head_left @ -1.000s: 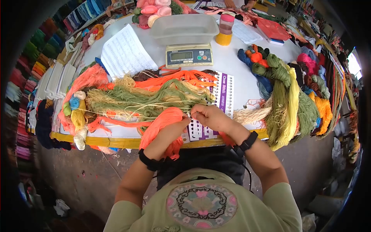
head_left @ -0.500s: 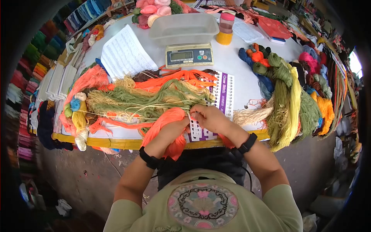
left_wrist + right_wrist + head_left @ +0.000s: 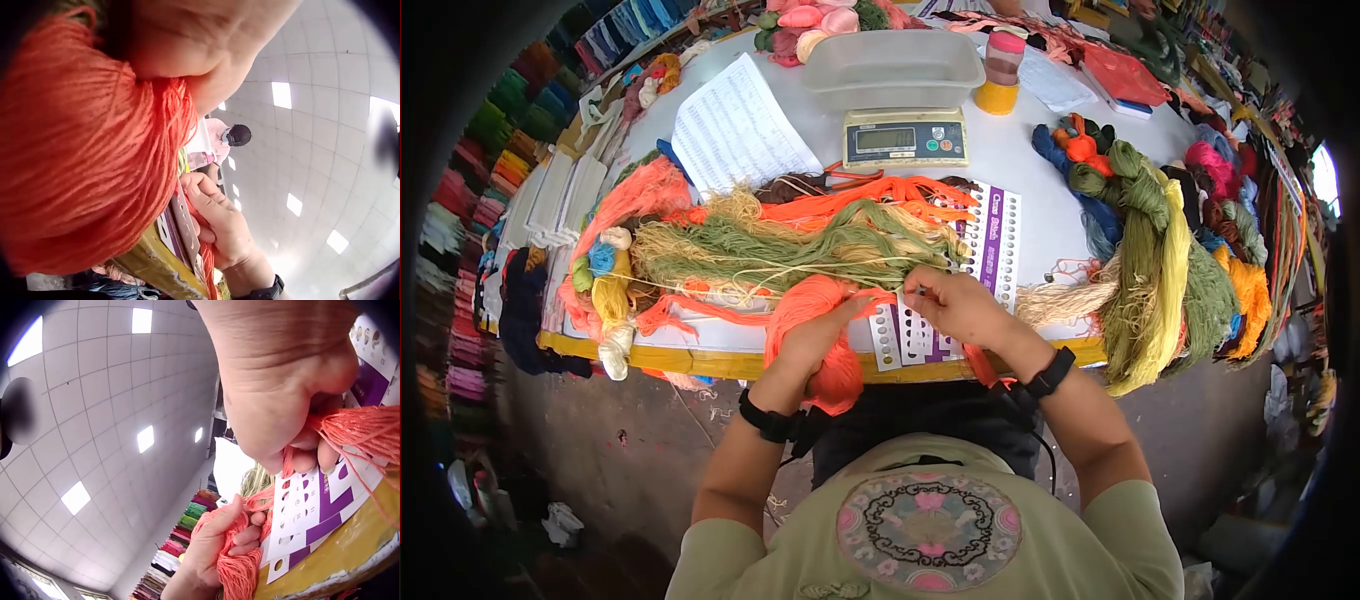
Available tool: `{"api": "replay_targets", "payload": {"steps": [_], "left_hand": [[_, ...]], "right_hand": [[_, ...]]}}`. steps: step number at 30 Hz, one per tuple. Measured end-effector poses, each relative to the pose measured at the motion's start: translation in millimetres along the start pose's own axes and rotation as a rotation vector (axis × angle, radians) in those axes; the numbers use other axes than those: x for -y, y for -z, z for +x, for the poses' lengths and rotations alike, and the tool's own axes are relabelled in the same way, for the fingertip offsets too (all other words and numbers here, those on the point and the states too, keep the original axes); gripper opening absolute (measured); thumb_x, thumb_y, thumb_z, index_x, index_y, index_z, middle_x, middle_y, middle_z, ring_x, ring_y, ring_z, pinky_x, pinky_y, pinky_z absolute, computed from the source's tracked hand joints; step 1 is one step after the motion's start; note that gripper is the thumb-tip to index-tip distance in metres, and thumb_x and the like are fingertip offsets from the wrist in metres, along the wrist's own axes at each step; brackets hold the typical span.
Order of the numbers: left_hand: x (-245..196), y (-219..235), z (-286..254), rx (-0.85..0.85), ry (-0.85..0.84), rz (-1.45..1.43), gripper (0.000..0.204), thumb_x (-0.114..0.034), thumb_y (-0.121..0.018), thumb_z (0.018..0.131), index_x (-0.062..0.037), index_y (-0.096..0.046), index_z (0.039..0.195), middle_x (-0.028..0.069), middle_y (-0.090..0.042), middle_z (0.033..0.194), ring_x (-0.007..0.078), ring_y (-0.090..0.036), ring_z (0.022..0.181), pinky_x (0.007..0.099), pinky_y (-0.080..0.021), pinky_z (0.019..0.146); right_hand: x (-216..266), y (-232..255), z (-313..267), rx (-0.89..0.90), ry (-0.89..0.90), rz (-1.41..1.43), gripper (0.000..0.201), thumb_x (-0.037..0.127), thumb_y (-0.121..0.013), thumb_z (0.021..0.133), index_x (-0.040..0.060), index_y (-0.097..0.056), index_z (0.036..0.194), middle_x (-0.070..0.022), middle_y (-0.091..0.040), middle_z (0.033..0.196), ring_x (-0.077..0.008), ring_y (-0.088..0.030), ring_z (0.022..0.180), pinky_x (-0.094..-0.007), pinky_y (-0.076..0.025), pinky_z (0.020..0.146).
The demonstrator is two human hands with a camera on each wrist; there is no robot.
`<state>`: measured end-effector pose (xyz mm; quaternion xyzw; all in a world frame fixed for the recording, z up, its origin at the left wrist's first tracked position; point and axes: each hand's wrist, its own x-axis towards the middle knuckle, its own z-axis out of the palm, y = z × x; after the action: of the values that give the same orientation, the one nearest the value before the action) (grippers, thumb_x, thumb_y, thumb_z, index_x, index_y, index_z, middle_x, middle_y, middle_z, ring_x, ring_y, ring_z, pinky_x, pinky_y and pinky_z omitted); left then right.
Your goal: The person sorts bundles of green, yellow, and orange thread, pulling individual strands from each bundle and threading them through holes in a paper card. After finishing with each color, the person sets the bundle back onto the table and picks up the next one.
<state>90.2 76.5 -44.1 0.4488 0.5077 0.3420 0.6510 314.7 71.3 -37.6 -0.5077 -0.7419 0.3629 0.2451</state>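
A thick coral skein of thread drapes over and around my left hand, whose fingers curl round it near the table's front edge. Some of its strands stretch rightward from that hand. A short way to the right, my right hand has curled fingers over a white and purple punched card. The right wrist view shows a bundle of coral threads gripped in the right hand, its loose ends hanging over the table edge. In that view the left hand clasps its skein.
Behind the hands lies a pile of green and cream thread, with a second punched card beside it. A digital scale with a tray, a written sheet and a pink-lidded jar stand farther back. Green and yellow skeins hang at right.
My left hand has drawn leftward with the coral skein, widening the gap between the hands and baring coral strands there. My right hand keeps nearly the same place over the card.
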Motion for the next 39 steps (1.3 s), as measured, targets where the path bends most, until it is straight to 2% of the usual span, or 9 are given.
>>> {"api": "replay_targets", "payload": {"steps": [5, 12, 14, 15, 17, 19, 28, 33, 39], "left_hand": [[-25, 4, -18, 0.412, 0.19, -0.389, 0.032, -0.022, -0.058, 0.091, 0.0027, -0.064, 0.11, 0.0001, -0.06, 0.079, 0.0069, -0.052, 0.065, 0.024, -0.041, 0.057], [-17, -39, -2, 0.324, 0.12, 0.571, 0.027, -0.03, -0.052, 0.093, -0.0078, -0.068, 0.092, 0.0023, -0.058, 0.071, 0.0088, -0.055, 0.061, 0.0246, -0.043, 0.056], [-16, -23, 1, 0.122, -0.607, 1.066, 0.023, -0.029, -0.056, 0.092, -0.0082, -0.066, 0.094, 0.001, -0.058, 0.072, 0.0108, -0.055, 0.057, 0.0268, -0.043, 0.053], [-22, -18, -4, 0.125, -0.604, 1.065, 0.023, -0.029, -0.056, 0.092, -0.0082, -0.066, 0.094, 0.001, -0.058, 0.072, 0.0108, -0.055, 0.057, 0.0268, -0.043, 0.053], [-36, -2, -17, -0.173, 0.217, -0.013, 0.018, -0.025, -0.053, 0.094, -0.0087, -0.06, 0.091, -0.0014, -0.051, 0.065, 0.0098, -0.049, 0.049, 0.0264, -0.038, 0.044], [-38, 71, -21, 0.279, 0.294, -0.515, 0.02, -0.027, -0.054, 0.094, -0.0083, -0.058, 0.087, -0.0042, -0.046, 0.062, 0.0073, -0.045, 0.048, 0.0223, -0.033, 0.042], [-53, 234, -69, -0.158, -0.192, -0.794, 0.02, -0.023, -0.047, 0.097, -0.0069, -0.056, 0.093, -0.0027, -0.044, 0.063, 0.0053, -0.041, 0.051, 0.0207, -0.028, 0.041], [-75, 147, -84, -0.61, 0.098, 0.587, 0.046, -0.047, -0.046, 0.097, -0.0046, -0.058, 0.11, 0.0034, -0.064, 0.079, 0.0076, -0.048, 0.058, 0.0214, -0.038, 0.05], [-76, 24, -74, 0.111, -0.23, -0.32, 0.056, -0.045, -0.051, 0.094, -0.0007, -0.05, 0.127, 0.0138, -0.047, 0.137, 0.022, -0.047, 0.124, 0.0369, -0.04, 0.101]], "right_hand": [[6, 6, -2, 0.054, -0.07, -0.022, 0.022, 0.027, -0.062, 0.091, 0.0089, -0.058, 0.101, -0.0084, -0.063, 0.069, -0.018, -0.059, 0.058, -0.0317, -0.045, 0.056], [0, 11, 3, 0.271, -0.225, 0.385, 0.025, 0.027, -0.061, 0.089, 0.0103, -0.062, 0.107, -0.0124, -0.067, 0.08, -0.0229, -0.063, 0.066, -0.0338, -0.047, 0.06], [4, 14, 2, 0.308, -0.256, 0.363, 0.024, 0.024, -0.059, 0.091, 0.011, -0.061, 0.11, -0.0124, -0.066, 0.076, -0.0164, -0.063, 0.064, -0.0306, -0.047, 0.057], [5, 11, 0, 0.181, -0.15, 0.15, 0.024, 0.026, -0.057, 0.091, 0.0106, -0.061, 0.109, -0.0125, -0.066, 0.076, -0.0186, -0.063, 0.065, -0.032, -0.047, 0.058], [10, 7, 2, 0.058, -0.154, -0.021, 0.026, 0.033, -0.05, 0.094, 0.0094, -0.058, 0.103, -0.0133, -0.065, 0.077, -0.0275, -0.065, 0.071, -0.0385, -0.048, 0.064], [6, 1, 5, 0.012, -0.145, -0.058, 0.025, 0.033, -0.05, 0.094, 0.0095, -0.057, 0.101, -0.0134, -0.065, 0.076, -0.0297, -0.064, 0.071, -0.0407, -0.048, 0.064], [10, 3, 6, 0.044, -0.21, -0.16, 0.022, 0.033, -0.047, 0.095, 0.0138, -0.056, 0.101, -0.0131, -0.066, 0.081, -0.0346, -0.064, 0.08, -0.0459, -0.048, 0.069], [1, -6, -2, -0.036, -0.089, -0.153, 0.02, 0.027, -0.056, 0.091, 0.0122, -0.057, 0.105, -0.0106, -0.065, 0.076, -0.0307, -0.063, 0.071, -0.042, -0.047, 0.065], [46, -2, -5, -0.108, -0.081, 0.36, 0.017, 0.015, -0.065, 0.087, 0.007, -0.059, 0.101, -0.0016, -0.063, 0.077, -0.0111, -0.058, 0.067, -0.0268, -0.049, 0.061]]}}
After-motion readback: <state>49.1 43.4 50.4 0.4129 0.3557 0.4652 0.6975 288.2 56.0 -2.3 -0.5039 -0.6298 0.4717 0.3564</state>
